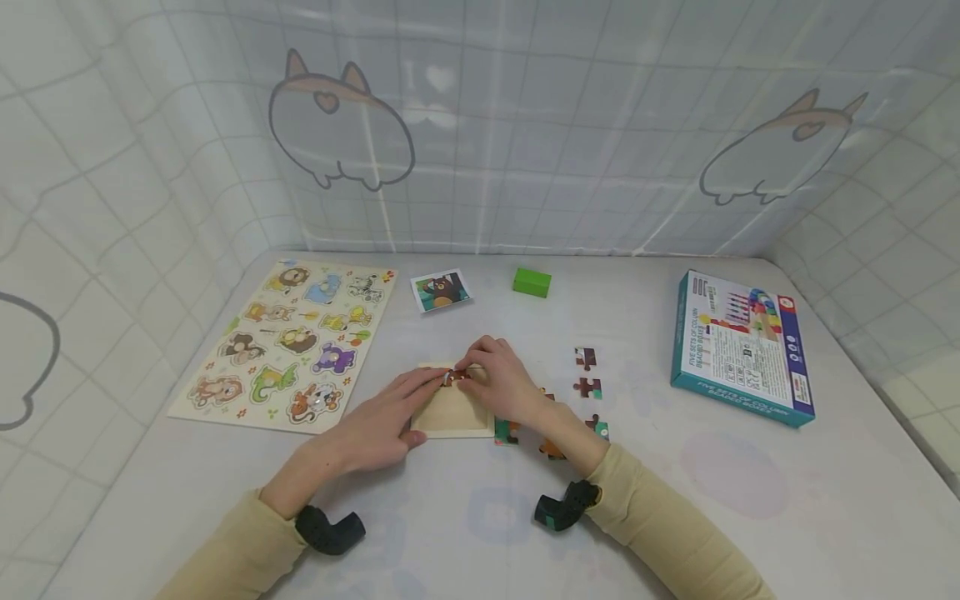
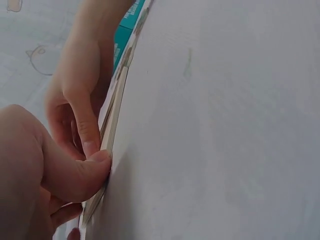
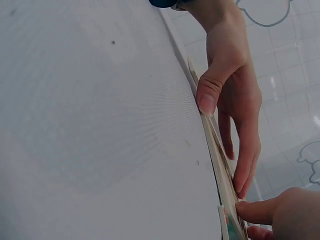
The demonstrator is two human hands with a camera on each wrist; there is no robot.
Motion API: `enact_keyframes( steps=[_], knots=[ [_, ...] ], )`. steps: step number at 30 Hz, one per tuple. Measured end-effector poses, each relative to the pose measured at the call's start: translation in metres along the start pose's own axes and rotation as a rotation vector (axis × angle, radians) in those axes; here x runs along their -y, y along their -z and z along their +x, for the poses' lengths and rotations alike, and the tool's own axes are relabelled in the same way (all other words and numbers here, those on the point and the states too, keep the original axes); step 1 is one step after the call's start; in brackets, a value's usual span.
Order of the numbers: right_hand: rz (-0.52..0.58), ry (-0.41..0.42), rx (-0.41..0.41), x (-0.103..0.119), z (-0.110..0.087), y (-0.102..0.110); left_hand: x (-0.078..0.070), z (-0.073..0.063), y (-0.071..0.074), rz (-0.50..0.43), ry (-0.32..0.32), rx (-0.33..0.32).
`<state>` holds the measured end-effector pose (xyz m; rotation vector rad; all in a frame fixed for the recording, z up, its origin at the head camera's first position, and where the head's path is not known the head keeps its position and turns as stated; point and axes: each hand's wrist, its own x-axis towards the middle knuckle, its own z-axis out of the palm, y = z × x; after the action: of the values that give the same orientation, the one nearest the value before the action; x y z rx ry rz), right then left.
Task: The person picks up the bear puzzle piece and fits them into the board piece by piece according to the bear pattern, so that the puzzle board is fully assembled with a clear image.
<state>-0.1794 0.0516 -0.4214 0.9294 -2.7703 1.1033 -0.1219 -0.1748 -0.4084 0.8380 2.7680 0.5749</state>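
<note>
Back wall (image 1: 525, 167): glare streaks, 12 o'clock.
Left wall (image 1: 112, 167): grid lines bowed, 10 o'clock.
Tabletop (image 1: 637, 325): evenly lit; dim in right wrist view.
Tray (image 2: 116, 102): soft shadow, 7 o'clock, left wrist.

We wear sand-beige sleeves, long, padded-looking, softly creased: left sleeve (image 1: 232, 550), right sleeve (image 1: 675, 529). Cuffs reach our wrists; left hand (image 1: 378, 423) and right hand (image 1: 504, 379) bare. At our left cuff, black wrist unit (image 1: 330, 531), bent like elbow pipe, end blunt and rounded. At our right cuff, second black unit (image 1: 567, 505), similarly curved, surface uneven near sleeve, small green patch (image 1: 551, 522) toward tip.
</note>
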Motion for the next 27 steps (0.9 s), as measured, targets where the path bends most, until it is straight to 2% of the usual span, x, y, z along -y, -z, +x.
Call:
enact_keyframes(
  steps=[6, 13, 21, 27],
  knots=[
    [0.002, 0.004, 0.001, 0.001, -0.001, 0.001, -0.001, 0.000, 0.000, 0.006, 0.004, 0.010],
    [0.001, -0.010, 0.024, 0.000, 0.000, 0.004, -0.001, 0.000, -0.001, 0.038, -0.051, 0.011],
    [0.028, -0.040, 0.039, 0.001, 0.001, 0.009, -0.002, 0.000, -0.001, -0.007, -0.055, 0.028],
    [0.049, -0.067, 0.051, 0.003, 0.001, 0.011, -0.001, 0.000, -0.002, 0.007, -0.069, 0.026]
  ],
)
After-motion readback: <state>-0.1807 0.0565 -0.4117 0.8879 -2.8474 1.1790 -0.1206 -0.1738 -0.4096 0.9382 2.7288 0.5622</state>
